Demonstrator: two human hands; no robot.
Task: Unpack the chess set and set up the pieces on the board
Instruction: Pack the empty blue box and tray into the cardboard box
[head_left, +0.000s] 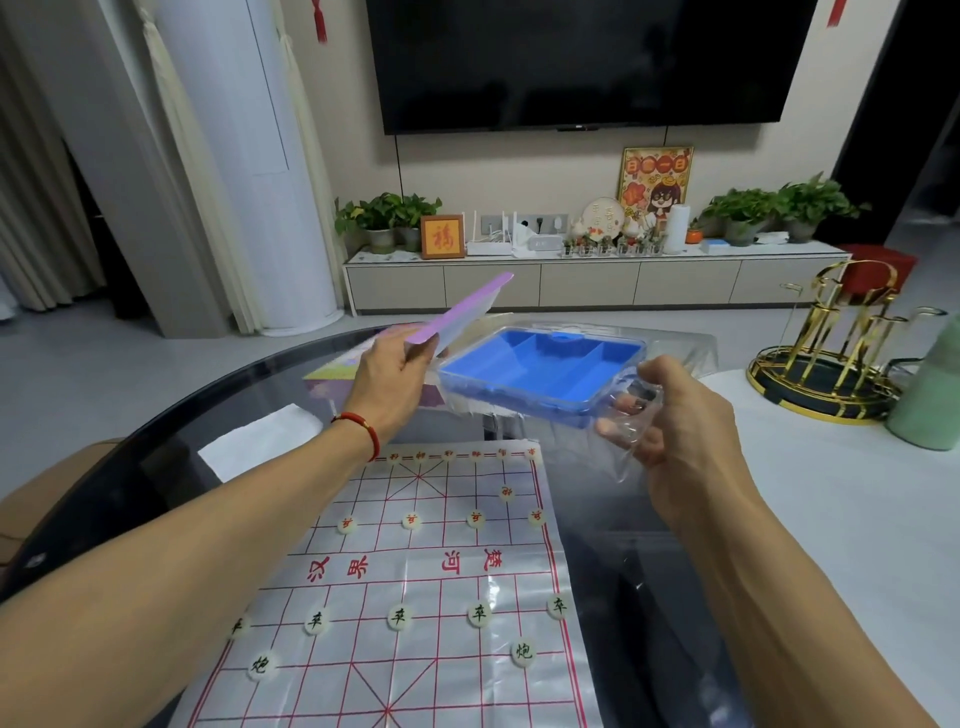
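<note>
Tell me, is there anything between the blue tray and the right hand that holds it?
Yes. A clear plastic cover wraps the blue tray; the right hand grips the tray's near right corner through it.

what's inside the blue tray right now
The blue tray shows only bare blue compartments; no pieces are visible in them. It sits in a clear plastic case gripped by the right hand. Its underside and near wall are hidden.

Pieces (478, 614) on board (415, 582); tray (540, 371) behind
</note>
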